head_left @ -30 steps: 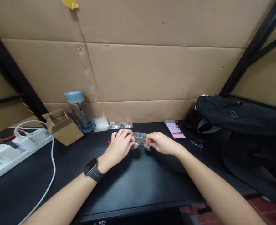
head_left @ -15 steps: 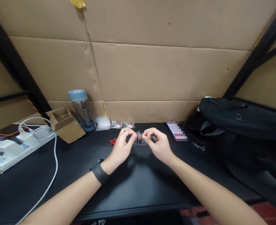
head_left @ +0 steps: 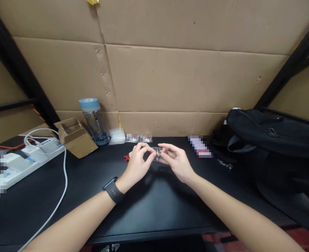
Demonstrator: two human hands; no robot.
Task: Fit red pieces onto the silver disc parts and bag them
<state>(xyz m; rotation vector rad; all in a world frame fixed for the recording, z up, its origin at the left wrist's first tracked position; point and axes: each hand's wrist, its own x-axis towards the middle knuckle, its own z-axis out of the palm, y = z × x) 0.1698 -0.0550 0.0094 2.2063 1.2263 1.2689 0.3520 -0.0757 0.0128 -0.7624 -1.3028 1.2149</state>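
Between my hands, above the black table (head_left: 154, 206), is a small round disc (head_left: 158, 153) turned edge-on, with red bits on both sides. My left hand (head_left: 138, 159) pinches its left side with thumb and index finger. From the right, my right hand (head_left: 177, 159) grips it between thumb and fingers. The exact kind of disc is too small to tell, and fingers partly hide it. Several small red pieces (head_left: 127, 158) lie just left of my left hand. Behind the hands, two clear packets (head_left: 145, 139) with red-and-silver contents rest near the cardboard wall.
A blue-lidded bottle (head_left: 94, 122), an open cardboard box (head_left: 78, 140) and a stack of clear plastic bags (head_left: 117, 135) stand at the back left. A power strip (head_left: 36, 159) with a white cable is at left. A black backpack (head_left: 275, 147) and a keychain (head_left: 225, 164) lie right.
My right fingers have shifted from pinching the red tip to reaching around the disc's right side. The disc has turned more edge-on. The whole view has shifted slightly.
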